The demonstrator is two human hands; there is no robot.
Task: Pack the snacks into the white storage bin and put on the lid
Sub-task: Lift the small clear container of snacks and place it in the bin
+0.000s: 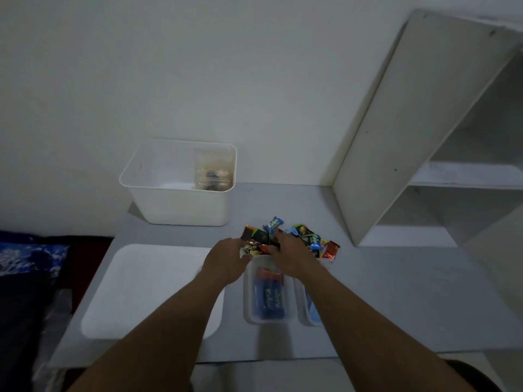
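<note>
The white storage bin stands open at the back of the table, with a clear packet of snacks leaning inside its right wall. Its flat white lid lies on the table at the front left. A heap of small colourful snack packets sits in the middle of the table. My left hand and my right hand are both closed on a bunch of packets at the left side of the heap. Two clear tubs with blue packs, one between my forearms and one under my right arm, sit near me.
A white shelf unit with open compartments stands at the right, reaching onto the grey table. A white wall is behind the bin. Dark blue fabric lies off the table's left edge.
</note>
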